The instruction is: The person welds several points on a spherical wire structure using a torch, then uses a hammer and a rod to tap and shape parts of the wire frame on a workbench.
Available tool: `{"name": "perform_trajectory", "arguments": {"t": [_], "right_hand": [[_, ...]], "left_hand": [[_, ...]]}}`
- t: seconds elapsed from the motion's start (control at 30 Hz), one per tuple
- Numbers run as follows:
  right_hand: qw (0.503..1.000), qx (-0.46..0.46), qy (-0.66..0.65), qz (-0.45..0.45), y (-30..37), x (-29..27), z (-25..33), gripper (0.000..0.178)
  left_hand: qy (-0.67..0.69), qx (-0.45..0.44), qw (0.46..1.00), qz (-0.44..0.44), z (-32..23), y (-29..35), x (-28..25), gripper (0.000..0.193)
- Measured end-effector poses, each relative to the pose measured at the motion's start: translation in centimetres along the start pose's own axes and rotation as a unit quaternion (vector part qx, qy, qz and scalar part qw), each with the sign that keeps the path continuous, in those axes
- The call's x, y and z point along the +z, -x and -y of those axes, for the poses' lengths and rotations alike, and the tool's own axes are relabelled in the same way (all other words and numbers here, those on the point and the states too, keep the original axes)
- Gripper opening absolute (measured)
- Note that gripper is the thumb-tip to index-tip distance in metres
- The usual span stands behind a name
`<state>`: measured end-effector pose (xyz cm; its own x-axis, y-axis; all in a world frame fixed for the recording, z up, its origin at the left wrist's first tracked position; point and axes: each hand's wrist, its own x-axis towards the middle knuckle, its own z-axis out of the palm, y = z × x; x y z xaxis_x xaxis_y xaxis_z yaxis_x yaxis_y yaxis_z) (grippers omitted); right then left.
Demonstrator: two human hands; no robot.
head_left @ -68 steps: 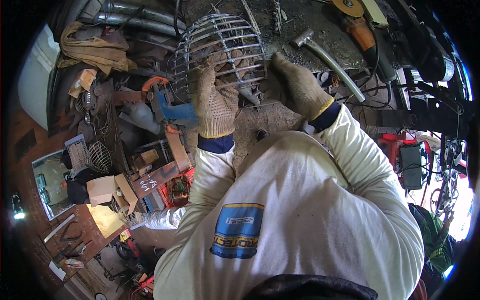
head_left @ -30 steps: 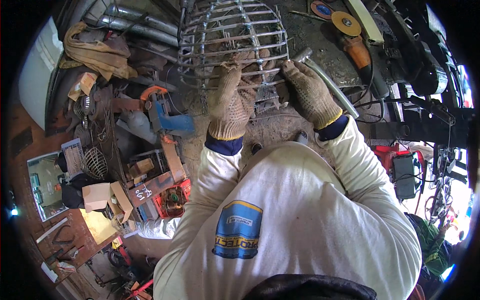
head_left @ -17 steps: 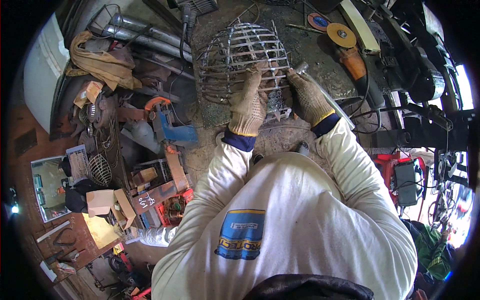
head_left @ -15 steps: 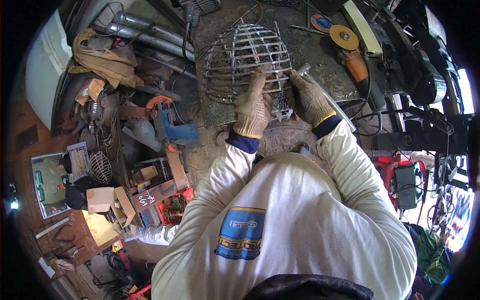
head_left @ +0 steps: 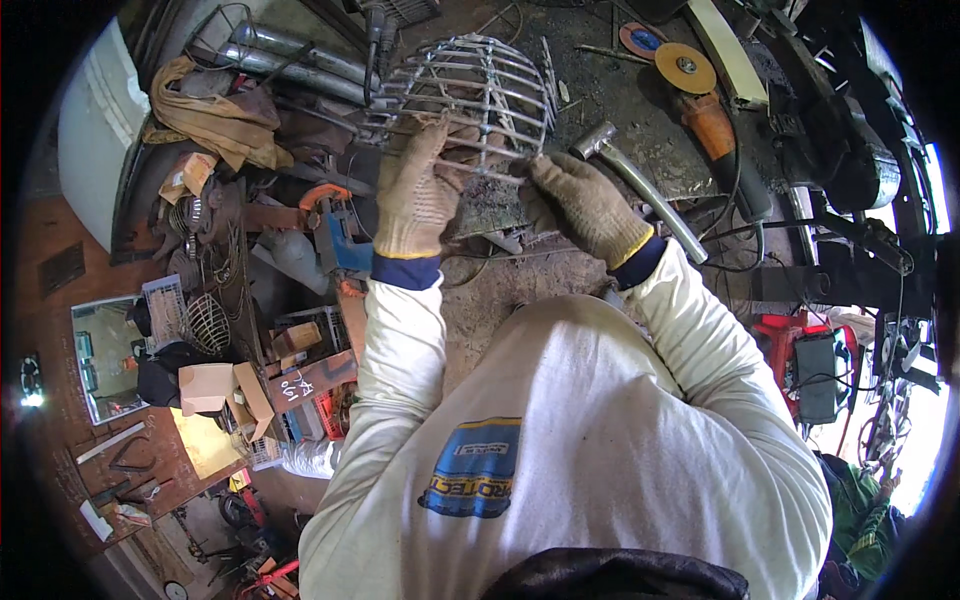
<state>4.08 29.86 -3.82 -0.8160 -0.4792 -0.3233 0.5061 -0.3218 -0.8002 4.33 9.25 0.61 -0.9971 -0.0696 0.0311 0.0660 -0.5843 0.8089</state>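
Note:
A domed cage of welded metal rods point(head_left: 487, 95) is tilted over the near left part of the workbench. My left hand point(head_left: 412, 200), in a tan knitted work glove, is closed around the rods at its near left side. With a matching glove, my right hand point(head_left: 588, 208) pinches the cage's near right corner; its fingertips are partly hidden. Just right of that hand a steel hammer point(head_left: 655, 195) lies on the bench, its head pointing away from me.
An angle grinder point(head_left: 708, 128) with a yellow disc rests on the dark workbench point(head_left: 610, 95). Beside it are a loose disc point(head_left: 640, 41) and a pale bar point(head_left: 728, 52). A blue clamp point(head_left: 343, 240) sits left of my left hand. Cloths point(head_left: 215, 115) and metal tubes point(head_left: 290, 65) are piled farther left.
The cage has shifted left and turned, with my left hand moving left along with it. My right hand has come from beside the hammer onto the cage's near right corner.

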Motion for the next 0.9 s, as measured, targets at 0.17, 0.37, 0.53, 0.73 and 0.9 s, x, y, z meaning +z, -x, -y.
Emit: {"name": "perform_trajectory", "arguments": {"t": [0.17, 0.37, 0.53, 0.73, 0.9], "right_hand": [[0.939, 0.050, 0.339, 0.012, 3.4, -1.4, 4.1, 0.048], [0.915, -0.194, 0.313, -0.163, 5.0, -4.5, 8.4, 0.061], [0.606, -0.586, 0.535, -0.054, 0.9, -2.2, 13.5, 0.078], [0.661, -0.470, 0.580, 0.080, -1.5, -1.7, 13.7, 0.074], [0.737, -0.345, 0.581, -0.010, -2.7, -2.5, 11.7, 0.077]], "left_hand": [[-0.176, -0.023, 0.982, 0.067, -6.7, -0.4, -0.2, 0.034], [-0.347, -0.012, 0.826, 0.444, -11.7, -8.7, -2.4, 0.036], [-0.609, -0.226, 0.535, 0.540, -11.7, -8.5, 8.2, 0.021], [-0.597, -0.339, 0.512, 0.516, -9.4, -7.9, 10.9, 0.024], [-0.713, -0.227, 0.483, 0.455, -10.6, -9.3, 11.4, 0.029]]}}
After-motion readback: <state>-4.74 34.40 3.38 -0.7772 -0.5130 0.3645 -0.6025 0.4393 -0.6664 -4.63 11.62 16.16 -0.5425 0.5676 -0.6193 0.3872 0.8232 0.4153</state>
